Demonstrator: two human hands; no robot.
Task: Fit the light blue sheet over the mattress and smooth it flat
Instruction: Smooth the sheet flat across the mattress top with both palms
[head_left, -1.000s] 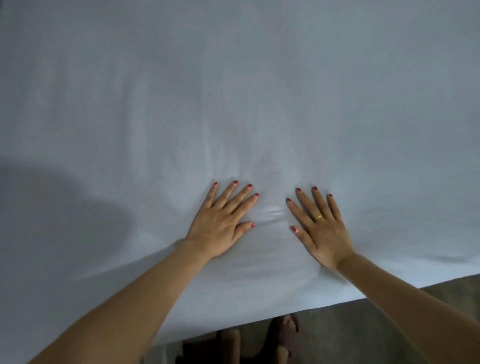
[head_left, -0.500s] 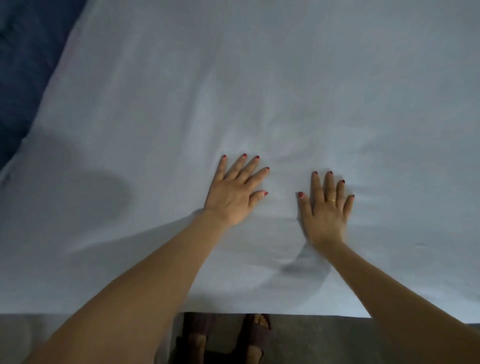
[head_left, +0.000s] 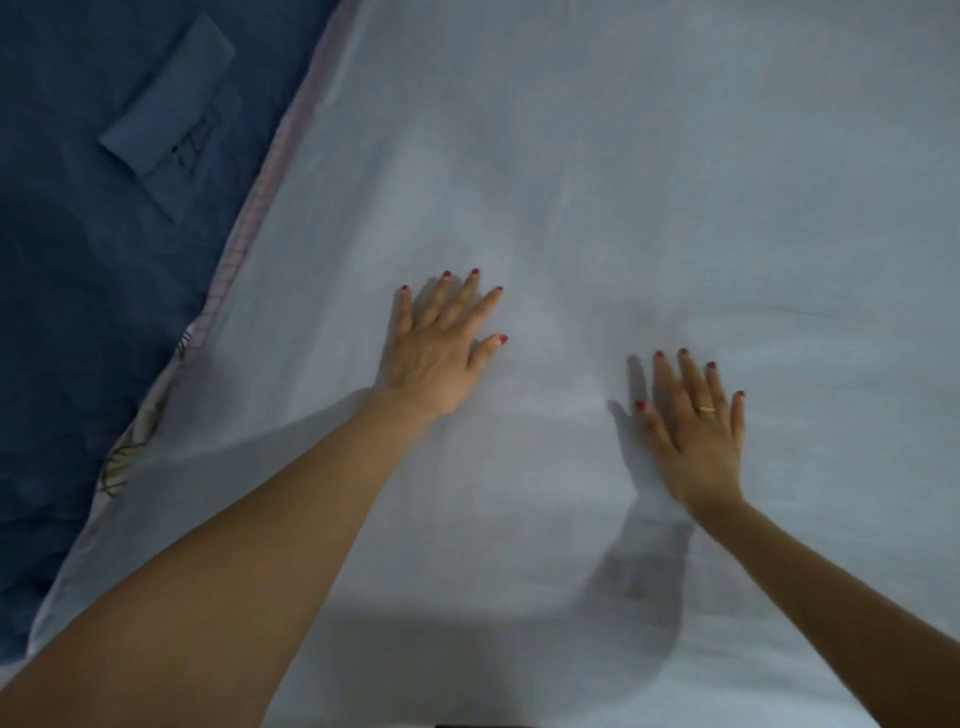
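Note:
The light blue sheet (head_left: 649, 182) lies spread over the mattress and fills most of the view, with only faint creases. My left hand (head_left: 439, 345) rests palm down on it near the middle, fingers apart. To its right and nearer to me, my right hand (head_left: 696, 431), with a gold ring, hovers flat just above the sheet and casts a shadow beside it. Neither hand holds anything. Along the sheet's left edge a strip of patterned mattress fabric (head_left: 244, 228) shows.
A dark blue fabric (head_left: 93, 270) with a lighter blue folded patch (head_left: 166, 96) lies to the left of the sheet. The near edge of the bed runs along the bottom of the view.
Both hands have slid farther away from me across the sheet and spread apart. The view has shifted left and forward, so the dark blue fabric shows and the floor and feet have dropped out.

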